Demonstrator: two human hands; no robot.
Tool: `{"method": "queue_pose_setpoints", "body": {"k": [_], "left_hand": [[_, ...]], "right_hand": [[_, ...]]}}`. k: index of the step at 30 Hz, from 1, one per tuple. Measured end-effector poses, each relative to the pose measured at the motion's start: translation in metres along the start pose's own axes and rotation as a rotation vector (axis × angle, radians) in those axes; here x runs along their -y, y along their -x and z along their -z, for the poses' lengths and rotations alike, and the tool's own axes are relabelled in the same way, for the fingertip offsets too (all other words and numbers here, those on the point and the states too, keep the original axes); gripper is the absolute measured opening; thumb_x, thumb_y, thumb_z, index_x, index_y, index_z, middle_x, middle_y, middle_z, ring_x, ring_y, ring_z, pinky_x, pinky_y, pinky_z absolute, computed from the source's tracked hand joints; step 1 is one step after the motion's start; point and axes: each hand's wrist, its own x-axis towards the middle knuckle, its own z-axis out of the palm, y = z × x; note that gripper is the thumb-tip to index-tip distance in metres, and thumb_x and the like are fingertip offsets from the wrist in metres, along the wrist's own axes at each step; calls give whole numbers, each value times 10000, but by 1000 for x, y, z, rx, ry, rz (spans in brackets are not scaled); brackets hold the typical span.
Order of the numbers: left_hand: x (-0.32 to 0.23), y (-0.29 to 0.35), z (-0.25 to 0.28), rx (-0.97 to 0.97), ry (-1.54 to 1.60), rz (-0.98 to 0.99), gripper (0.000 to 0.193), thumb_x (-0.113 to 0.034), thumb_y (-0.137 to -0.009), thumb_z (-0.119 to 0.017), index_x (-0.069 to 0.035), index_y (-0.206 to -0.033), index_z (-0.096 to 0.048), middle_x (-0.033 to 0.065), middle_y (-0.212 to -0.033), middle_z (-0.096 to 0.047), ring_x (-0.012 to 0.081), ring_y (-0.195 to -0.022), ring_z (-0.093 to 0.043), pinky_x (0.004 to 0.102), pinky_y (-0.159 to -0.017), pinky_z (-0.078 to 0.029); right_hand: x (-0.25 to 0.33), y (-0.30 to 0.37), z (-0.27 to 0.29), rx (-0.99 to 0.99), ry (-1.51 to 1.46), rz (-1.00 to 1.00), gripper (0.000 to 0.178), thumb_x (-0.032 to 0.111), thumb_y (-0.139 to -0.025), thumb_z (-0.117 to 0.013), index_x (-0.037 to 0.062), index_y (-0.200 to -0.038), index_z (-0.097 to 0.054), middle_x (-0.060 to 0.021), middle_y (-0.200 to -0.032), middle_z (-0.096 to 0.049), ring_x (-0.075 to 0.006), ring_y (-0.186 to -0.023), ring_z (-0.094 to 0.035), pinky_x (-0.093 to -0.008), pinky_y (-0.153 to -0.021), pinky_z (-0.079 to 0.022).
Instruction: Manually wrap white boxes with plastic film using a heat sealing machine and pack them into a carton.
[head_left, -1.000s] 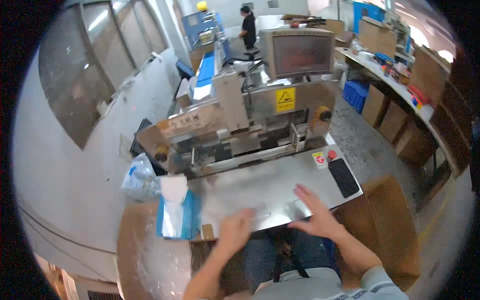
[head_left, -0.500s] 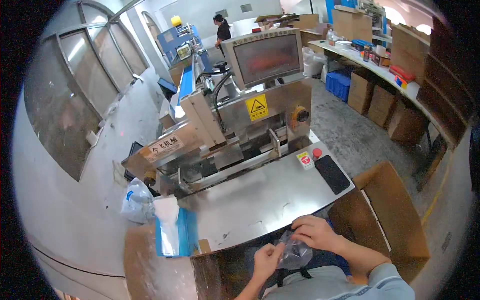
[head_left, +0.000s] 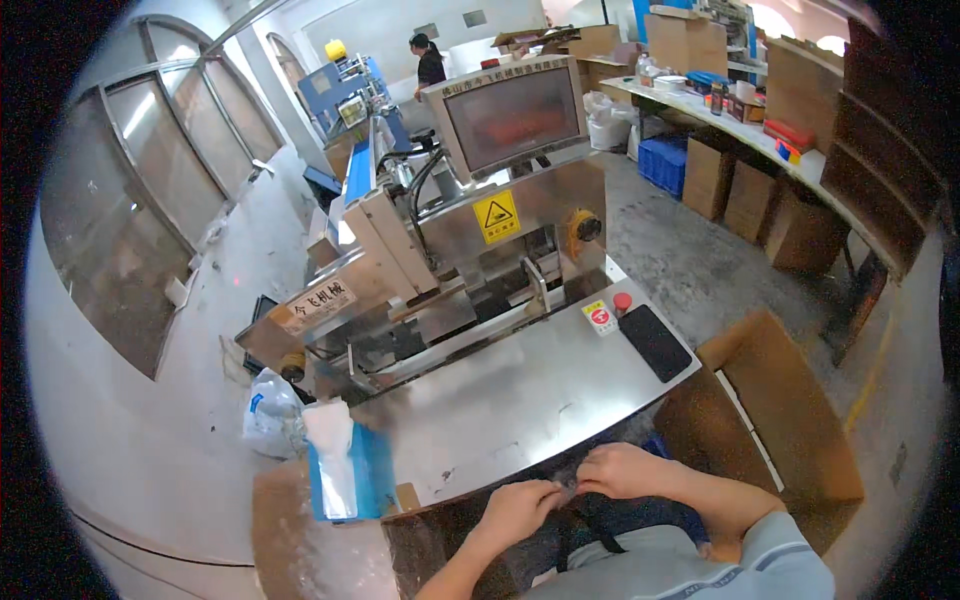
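Note:
In front of the steel table's near edge, my two hands come close together over my lap. Between their fingertips is a small clear plastic bag, mostly hidden by the fingers. My left hand pinches it from the left, thumb and fingers closed. On the other side my right hand is closed on it too, near the rim of the bare steel tabletop.
A machine with a screen rises beyond the tabletop. On its right lie a black phone and a red button. A blue tissue box sits left, a plastic sack behind it. An open carton stands right.
My hands have drawn closer together, and the bag that hung spread below them now shows only as a small bunched piece. The whole view has shifted slightly.

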Motion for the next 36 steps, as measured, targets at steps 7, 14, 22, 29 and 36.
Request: {"method": "queue_pose_setpoints", "body": {"k": [7,14,22,29,36], "left_hand": [[-4,20,37,142,132,116,212,-262,-965,-565,-64,-988,-638,194,-921,-675,415,-890,-643,489,-755,-516],[50,9,78,151,184,217,275,-283,-989,-538,-27,-1042,-624,207,-976,-672,409,-928,-650,450,-798,-519],[200,-84,135,28,262,394,382,-389,-976,-609,-31,-1083,-688,80,-1010,-720,177,-897,-651,314,-796,-516],[272,-146,190,-191,648,524,299,-348,-882,-743,-82,-1017,-725,16,-972,-702,91,-820,-599,291,-737,-502],[323,-159,189,-271,360,340,341,-327,-763,-840,-57,-944,-738,-26,-822,-684,93,-670,-554,270,-578,-442]], "right_hand": [[-30,7,-4,335,-481,107,293,316,-953,-608,36,-916,-686,-182,-832,-653,-362,-824,-644,-446,-750,-515],[-53,-61,31,62,-445,25,184,223,-881,-680,43,-870,-715,-145,-886,-687,-312,-834,-648,-418,-762,-510],[-135,-202,35,47,-249,-257,258,258,-914,-577,39,-962,-703,-193,-949,-700,-361,-888,-675,-437,-788,-517],[-179,-298,47,-45,-200,-240,266,259,-887,-601,21,-936,-709,-235,-936,-685,-405,-890,-663,-457,-791,-519],[-161,-338,26,-190,137,-319,224,201,-894,-581,25,-998,-670,-225,-966,-685,-404,-929,-657,-496,-795,-535]]}}
